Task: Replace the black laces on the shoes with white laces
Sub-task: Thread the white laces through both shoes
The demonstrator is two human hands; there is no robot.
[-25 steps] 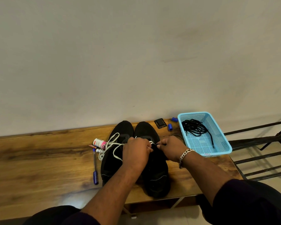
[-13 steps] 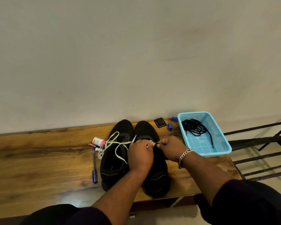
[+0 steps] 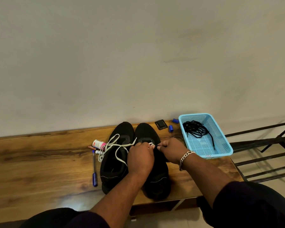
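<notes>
Wooden bench (image 3: 39, 162) against pale wall (image 3: 138, 55), black shoes (image 3: 115, 162), blue basket (image 3: 224, 142)

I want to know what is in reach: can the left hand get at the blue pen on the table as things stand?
Probably yes, once it lets go. The blue pen lies bare on the table beside the left shoe, nothing over it. But the left hand now pinches the white lace.
</notes>
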